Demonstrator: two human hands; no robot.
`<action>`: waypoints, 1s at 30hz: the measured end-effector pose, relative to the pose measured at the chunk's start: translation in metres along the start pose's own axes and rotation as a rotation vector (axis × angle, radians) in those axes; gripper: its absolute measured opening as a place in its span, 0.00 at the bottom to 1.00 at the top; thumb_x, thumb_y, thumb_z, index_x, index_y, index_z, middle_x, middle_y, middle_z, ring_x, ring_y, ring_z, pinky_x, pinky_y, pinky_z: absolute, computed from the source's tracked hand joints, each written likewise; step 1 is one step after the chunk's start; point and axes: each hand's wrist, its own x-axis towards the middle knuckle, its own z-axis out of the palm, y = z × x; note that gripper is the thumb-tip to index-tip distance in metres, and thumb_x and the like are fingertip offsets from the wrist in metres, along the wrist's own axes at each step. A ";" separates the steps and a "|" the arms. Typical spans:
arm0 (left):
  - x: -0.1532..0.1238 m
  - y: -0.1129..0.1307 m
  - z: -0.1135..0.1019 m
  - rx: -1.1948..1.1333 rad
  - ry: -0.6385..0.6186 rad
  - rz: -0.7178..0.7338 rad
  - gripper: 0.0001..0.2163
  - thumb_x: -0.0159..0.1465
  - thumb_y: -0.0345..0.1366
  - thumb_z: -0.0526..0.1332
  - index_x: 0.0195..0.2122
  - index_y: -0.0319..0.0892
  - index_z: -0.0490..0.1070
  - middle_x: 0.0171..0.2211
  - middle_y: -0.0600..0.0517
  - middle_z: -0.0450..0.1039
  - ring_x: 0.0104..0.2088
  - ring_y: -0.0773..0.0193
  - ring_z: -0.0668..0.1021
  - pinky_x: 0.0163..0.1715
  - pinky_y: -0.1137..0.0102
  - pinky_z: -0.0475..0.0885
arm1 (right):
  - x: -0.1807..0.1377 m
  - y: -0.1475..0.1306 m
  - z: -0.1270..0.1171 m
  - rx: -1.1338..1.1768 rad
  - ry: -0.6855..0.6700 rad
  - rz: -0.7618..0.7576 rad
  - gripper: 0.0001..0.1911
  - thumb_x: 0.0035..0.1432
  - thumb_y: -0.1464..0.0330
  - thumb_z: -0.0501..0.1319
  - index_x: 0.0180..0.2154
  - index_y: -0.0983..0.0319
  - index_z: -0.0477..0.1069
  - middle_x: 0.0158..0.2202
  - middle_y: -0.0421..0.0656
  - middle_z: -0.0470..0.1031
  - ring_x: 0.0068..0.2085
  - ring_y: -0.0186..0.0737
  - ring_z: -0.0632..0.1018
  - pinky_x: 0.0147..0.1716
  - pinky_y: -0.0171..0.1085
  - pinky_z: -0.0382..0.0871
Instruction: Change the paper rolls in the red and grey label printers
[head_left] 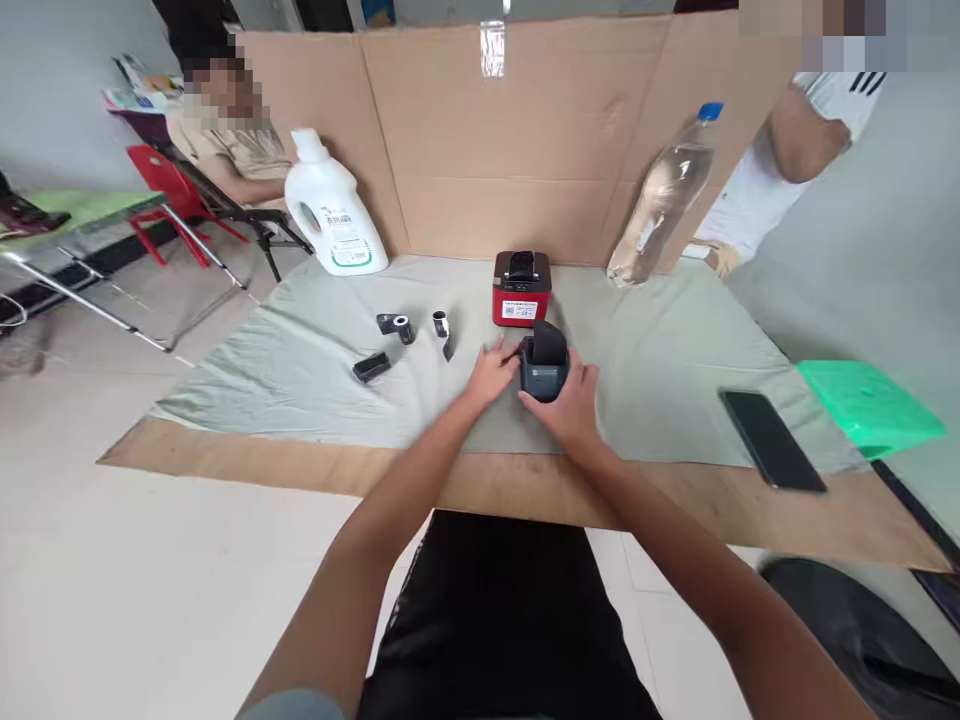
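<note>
A small dark blue-grey printer [545, 366] with its lid raised sits on the pale cloth [660, 340] in front of me. My right hand [571, 403] wraps round its right side and front. At the printer's left side, my left hand [491, 372] has its fingers bent against the device. Just behind stands a red label printer [521, 288].
Left of my hands lie two small rolls [400, 326] [441, 324] and a black part [371, 367]. A white jug [331, 208] and a clear bottle [664, 196] lean on the cardboard screen. A phone [772, 439] lies right, near a green box [870, 405]. Two people are behind.
</note>
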 end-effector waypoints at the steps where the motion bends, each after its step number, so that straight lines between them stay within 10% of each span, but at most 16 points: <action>1: 0.000 0.000 0.000 0.019 -0.002 -0.004 0.23 0.73 0.31 0.51 0.67 0.41 0.71 0.69 0.49 0.69 0.78 0.54 0.56 0.78 0.48 0.43 | 0.000 0.000 -0.001 -0.009 -0.010 0.001 0.60 0.46 0.55 0.76 0.71 0.67 0.50 0.58 0.57 0.62 0.61 0.62 0.67 0.62 0.58 0.66; 10: -0.002 -0.005 0.000 -0.071 0.112 -0.007 0.16 0.70 0.31 0.58 0.54 0.48 0.82 0.58 0.51 0.82 0.68 0.51 0.74 0.76 0.46 0.53 | 0.005 0.004 0.003 -0.003 -0.049 0.080 0.57 0.42 0.52 0.76 0.67 0.66 0.54 0.58 0.59 0.62 0.63 0.66 0.66 0.64 0.62 0.64; 14: -0.005 -0.010 -0.001 -0.091 0.198 0.044 0.10 0.65 0.30 0.62 0.40 0.44 0.84 0.43 0.50 0.85 0.46 0.58 0.84 0.57 0.62 0.76 | 0.005 0.006 0.003 0.023 -0.076 0.099 0.57 0.42 0.51 0.76 0.67 0.64 0.54 0.58 0.58 0.61 0.63 0.66 0.66 0.63 0.61 0.65; 18: -0.009 -0.012 -0.005 -0.004 0.167 0.090 0.09 0.63 0.29 0.63 0.40 0.42 0.83 0.34 0.52 0.81 0.34 0.63 0.80 0.41 0.69 0.75 | 0.006 0.006 0.002 0.031 -0.086 0.087 0.56 0.42 0.53 0.76 0.66 0.65 0.55 0.61 0.61 0.62 0.65 0.67 0.66 0.64 0.61 0.64; 30: -0.024 0.011 -0.016 0.505 -0.059 0.147 0.18 0.70 0.30 0.54 0.53 0.43 0.81 0.41 0.45 0.82 0.41 0.55 0.83 0.38 0.66 0.72 | 0.012 0.010 -0.002 0.181 -0.105 0.108 0.56 0.39 0.54 0.77 0.65 0.61 0.57 0.63 0.59 0.68 0.65 0.66 0.70 0.63 0.61 0.66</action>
